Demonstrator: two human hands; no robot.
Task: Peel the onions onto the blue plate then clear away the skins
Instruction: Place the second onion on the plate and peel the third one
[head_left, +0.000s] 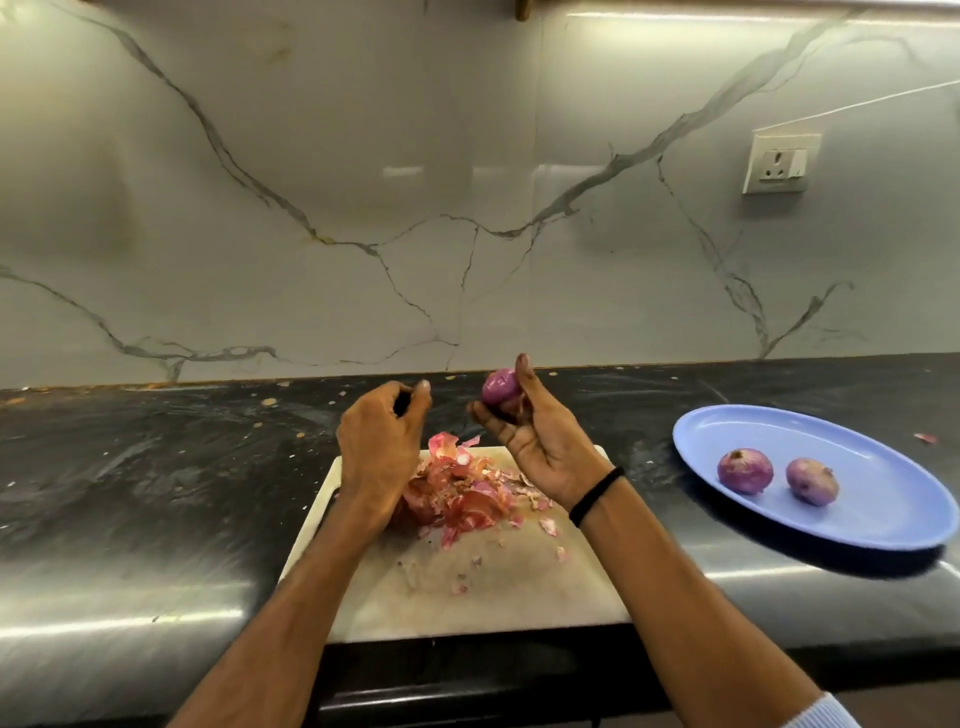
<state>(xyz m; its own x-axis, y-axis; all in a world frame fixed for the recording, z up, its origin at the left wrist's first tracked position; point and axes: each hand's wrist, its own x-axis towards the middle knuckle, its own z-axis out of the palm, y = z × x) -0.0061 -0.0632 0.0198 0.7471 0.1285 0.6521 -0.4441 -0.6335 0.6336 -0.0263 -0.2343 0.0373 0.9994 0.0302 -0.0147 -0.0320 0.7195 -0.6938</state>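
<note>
Over a cutting board (519, 597) heaped with skins (462, 493), the right hand (540, 441) grips a peeled onion (498, 387), the left hand (379, 441) curls round a dark object (401, 404), perhaps a knife handle, and two more onions (745, 470) lie on the blue plate (883, 519) nearby.

Left grip (382, 431) curled, holding anything? Can't tell; its forearm (311, 582) covers some skins (467, 493); right grip (535, 436) masks the onion's (498, 385) underside.
</note>
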